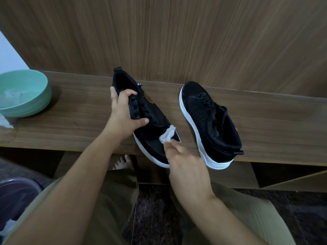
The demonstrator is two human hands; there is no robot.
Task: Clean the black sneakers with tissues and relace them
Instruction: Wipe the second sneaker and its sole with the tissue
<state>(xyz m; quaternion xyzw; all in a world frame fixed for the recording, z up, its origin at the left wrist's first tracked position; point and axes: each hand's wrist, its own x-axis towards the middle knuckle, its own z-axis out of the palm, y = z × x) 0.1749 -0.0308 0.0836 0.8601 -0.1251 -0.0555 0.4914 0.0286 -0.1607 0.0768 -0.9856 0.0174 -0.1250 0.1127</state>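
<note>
Cleaning stage: left hand point(123, 112) grips the unlaced sneaker point(141, 110); right hand point(184, 161) pinches a tissue point(167, 135) on its toe. Relacing remains.

A person's left hand point(123, 114) grips a black sneaker point(150, 121) by its eyelet area at the centre of the view, toe pointing toward five o'clock and overhanging the edge of a wooden shelf point(79, 110). The right hand point(184, 165) pinches a crumpled white tissue point(167, 136) against the toe. A second black sneaker point(210, 121), laced, white-soled, lies at three o'clock, apart from the first. A green bowl point(26, 92) sits at nine o'clock. A bare foot point(123, 163) shows below the shelf, at six o'clock.
</note>
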